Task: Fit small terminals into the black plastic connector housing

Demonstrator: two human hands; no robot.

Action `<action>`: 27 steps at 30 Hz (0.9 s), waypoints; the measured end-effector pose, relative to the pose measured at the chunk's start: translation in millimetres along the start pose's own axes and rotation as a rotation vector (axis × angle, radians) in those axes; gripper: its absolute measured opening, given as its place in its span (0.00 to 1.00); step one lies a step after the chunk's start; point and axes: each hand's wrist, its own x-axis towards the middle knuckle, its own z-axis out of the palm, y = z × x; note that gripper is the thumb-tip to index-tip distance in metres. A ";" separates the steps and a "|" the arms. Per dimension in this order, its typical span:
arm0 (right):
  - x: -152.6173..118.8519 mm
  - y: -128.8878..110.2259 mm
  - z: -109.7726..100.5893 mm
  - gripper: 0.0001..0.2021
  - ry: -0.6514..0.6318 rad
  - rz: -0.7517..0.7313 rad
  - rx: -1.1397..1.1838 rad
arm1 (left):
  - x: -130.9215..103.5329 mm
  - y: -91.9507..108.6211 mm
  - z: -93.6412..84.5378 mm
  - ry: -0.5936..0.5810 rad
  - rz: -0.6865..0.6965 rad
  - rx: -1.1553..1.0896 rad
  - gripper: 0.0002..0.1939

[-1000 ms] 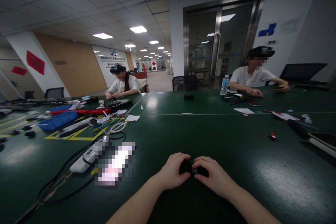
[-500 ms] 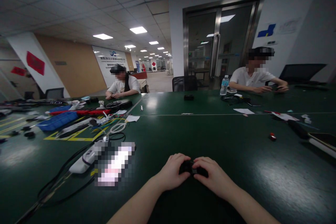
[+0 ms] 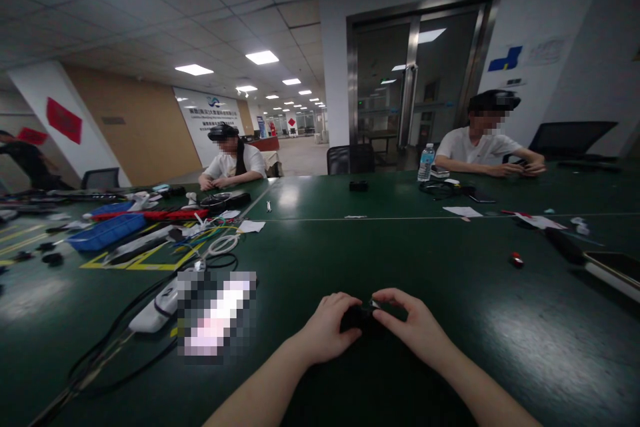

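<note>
On the dark green table, near its front middle, lies a small black object. My left hand is closed around its left side, thumb below and fingers above. At its right end my right hand has thumb and forefinger pinched on a small shiny piece, too small to name. The rest of the black object is partly hidden by my fingers and hard to tell from the dark table.
To the left are a white power strip, a lit blurred-out screen, cables and a blue tray. A red item lies right. Two people sit across, near a bottle.
My right hand has shifted slightly, its fingers now raised and pinched at the shiny piece, not over the black object's right part. A person in dark clothes has appeared at far left.
</note>
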 end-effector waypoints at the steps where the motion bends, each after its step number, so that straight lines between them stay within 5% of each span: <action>1: 0.6 0.3 -0.7 0.13 0.021 -0.002 0.018 | -0.1 0.5 -0.3 -0.002 -0.002 -0.005 0.23; 27: 2.1 -0.6 -25.3 0.18 0.497 0.089 0.838 | -1.5 1.4 -2.2 -0.031 -0.041 -0.030 0.24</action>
